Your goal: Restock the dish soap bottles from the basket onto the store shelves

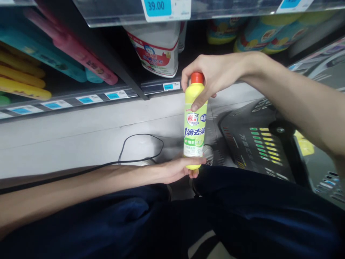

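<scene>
Between my two hands is a yellow-green bottle of dish soap (194, 133) with a red cap, its printed label facing me. My right hand (206, 81) wraps round the top just below and behind the cap, the thumb lying on the front. At the base, my left hand (183, 169) grips the bottle's bottom end, with fingers partly hidden beneath it. The bottle is held over the floor, in front of my knees.
A dark shopping basket (237, 140) with yellow things inside stands at the right. Shelves hold a white jug (159, 50), yellow-and-blue bottles (258, 36) and a pink bottle (81, 50). A black cable (140, 135) loops over the pale floor (67, 133).
</scene>
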`<state>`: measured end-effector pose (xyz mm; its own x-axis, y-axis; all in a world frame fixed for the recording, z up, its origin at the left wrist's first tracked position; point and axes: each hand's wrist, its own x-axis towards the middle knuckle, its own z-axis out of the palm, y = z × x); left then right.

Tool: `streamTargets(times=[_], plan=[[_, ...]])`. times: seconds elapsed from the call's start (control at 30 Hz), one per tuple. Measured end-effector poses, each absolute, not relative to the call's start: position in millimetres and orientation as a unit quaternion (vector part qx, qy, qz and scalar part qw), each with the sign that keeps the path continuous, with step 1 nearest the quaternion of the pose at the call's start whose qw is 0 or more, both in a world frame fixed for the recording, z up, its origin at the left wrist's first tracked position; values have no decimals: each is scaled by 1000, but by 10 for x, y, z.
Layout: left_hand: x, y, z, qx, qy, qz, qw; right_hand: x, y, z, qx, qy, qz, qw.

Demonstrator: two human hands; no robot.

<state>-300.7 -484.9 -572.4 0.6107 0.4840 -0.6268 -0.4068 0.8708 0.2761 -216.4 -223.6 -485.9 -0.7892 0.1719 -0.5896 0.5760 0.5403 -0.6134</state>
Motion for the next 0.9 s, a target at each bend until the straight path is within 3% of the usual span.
streamTargets(times=[0.9], plan=[[-3004, -4882, -5856, 51, 364, 254, 894, -2166, -2222, -4923, 211, 845, -428, 244]])
